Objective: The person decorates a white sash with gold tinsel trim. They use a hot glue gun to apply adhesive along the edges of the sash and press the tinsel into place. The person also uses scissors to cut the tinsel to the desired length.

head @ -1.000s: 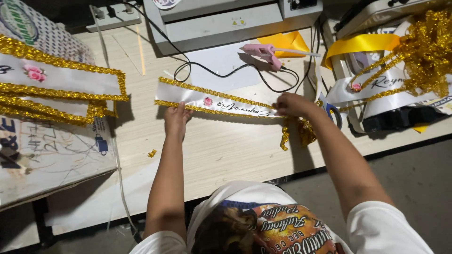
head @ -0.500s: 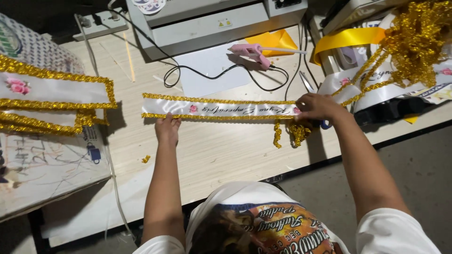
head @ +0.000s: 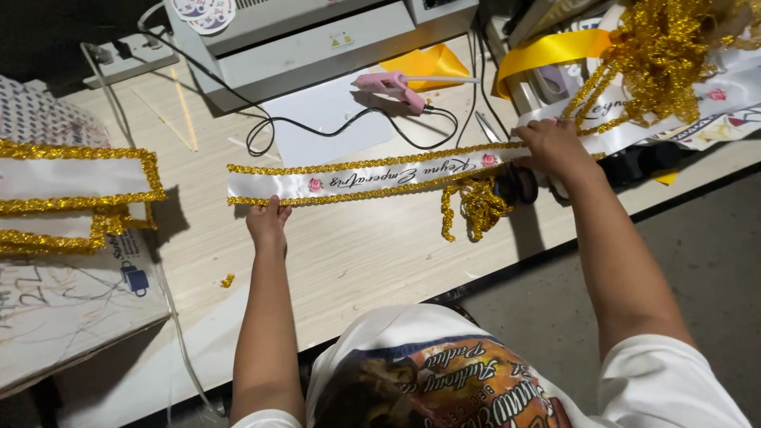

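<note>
A white satin sash [head: 372,176] with gold glitter trim, black script and small pink roses lies stretched across the light wooden table [head: 365,254]. My left hand [head: 267,222] pinches its lower edge near the left end. My right hand [head: 555,148] grips the sash near its right end, above a loose bunch of gold trim [head: 474,208] that hangs toward the table's front edge. Black scissors [head: 514,181] lie partly under my right hand.
A pink glue gun [head: 394,85] with a black cord rests on white paper by a grey machine [head: 317,36]. Finished trimmed sashes [head: 75,194] lie at left. A heap of gold trim [head: 674,47], yellow ribbon [head: 555,51] and more sashes fills the right.
My two hands have drawn farther apart, pulling the sash out longer and straighter. The right hand moved right, and the gold trim bunch shifted with it.
</note>
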